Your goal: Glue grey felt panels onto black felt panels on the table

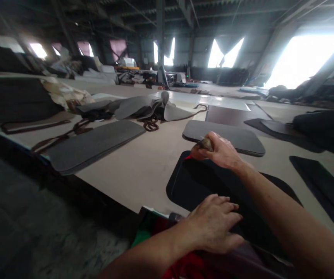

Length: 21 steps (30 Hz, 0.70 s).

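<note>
A black rounded panel [202, 182] lies flat on the table before me. My right hand [221, 149] is closed around a small squeeze bottle [206, 144], its red tip pointing down at the panel's far left corner. A thin pale line runs along the panel's left edge, up to that tip. Lower down, my left hand [215, 223] rests over the near part of the panel, palm down with its fingers stretched out. Nothing shows in it. Behind the bottle sits a stack of grey rounded panels [225, 135].
Another stack of grey panels [97, 145] lies at the left table edge. Grey sheets [143, 106] and brown cords [151, 126] are heaped farther back. Dark pieces [324, 186] lie on the right. Red and green cloth hangs by the near edge of the table [126, 174].
</note>
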### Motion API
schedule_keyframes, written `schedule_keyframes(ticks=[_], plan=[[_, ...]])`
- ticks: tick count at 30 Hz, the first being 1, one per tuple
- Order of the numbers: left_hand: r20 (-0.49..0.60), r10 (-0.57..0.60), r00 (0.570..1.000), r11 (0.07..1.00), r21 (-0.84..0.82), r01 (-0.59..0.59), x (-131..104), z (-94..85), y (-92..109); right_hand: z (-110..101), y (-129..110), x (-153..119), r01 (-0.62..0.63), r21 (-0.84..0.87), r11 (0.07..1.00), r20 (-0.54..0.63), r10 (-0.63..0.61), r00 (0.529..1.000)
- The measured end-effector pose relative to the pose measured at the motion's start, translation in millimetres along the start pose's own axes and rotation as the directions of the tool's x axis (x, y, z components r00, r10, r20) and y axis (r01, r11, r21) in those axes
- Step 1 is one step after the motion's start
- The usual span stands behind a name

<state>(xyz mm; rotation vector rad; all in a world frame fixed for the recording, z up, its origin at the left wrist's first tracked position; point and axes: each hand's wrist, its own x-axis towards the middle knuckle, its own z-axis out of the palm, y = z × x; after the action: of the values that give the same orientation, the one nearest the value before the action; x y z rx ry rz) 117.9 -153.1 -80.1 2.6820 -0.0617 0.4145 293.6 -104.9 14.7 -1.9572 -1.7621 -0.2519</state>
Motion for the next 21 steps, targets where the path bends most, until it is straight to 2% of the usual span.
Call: schedule_keyframes(ticks=[4,11,16,21], plan=[[0.005,-0.001,1.0,1.0,-0.017,0.001,0,0.9,-1,6,11,13,-0.067,-0.026,0.997,-0.015,0.067,0.998],[-0.012,-0.005,1.0,0.998,-0.068,0.004,-1,0.1,-3,9,20,24,-0.095,-0.047,0.994,-0.012,0.095,0.995],[-0.012,-0.038,0.999,0.995,-0.097,0.037,-1,1.2,-3,-8,30,25,-0.129,-0.092,0.987,0.019,0.131,0.991],[-0.009,-0.052,0.999,0.995,-0.091,0.051,-1,4.2,-3,-34,52,10,-0.193,-0.125,0.973,0.058,0.201,0.978]])
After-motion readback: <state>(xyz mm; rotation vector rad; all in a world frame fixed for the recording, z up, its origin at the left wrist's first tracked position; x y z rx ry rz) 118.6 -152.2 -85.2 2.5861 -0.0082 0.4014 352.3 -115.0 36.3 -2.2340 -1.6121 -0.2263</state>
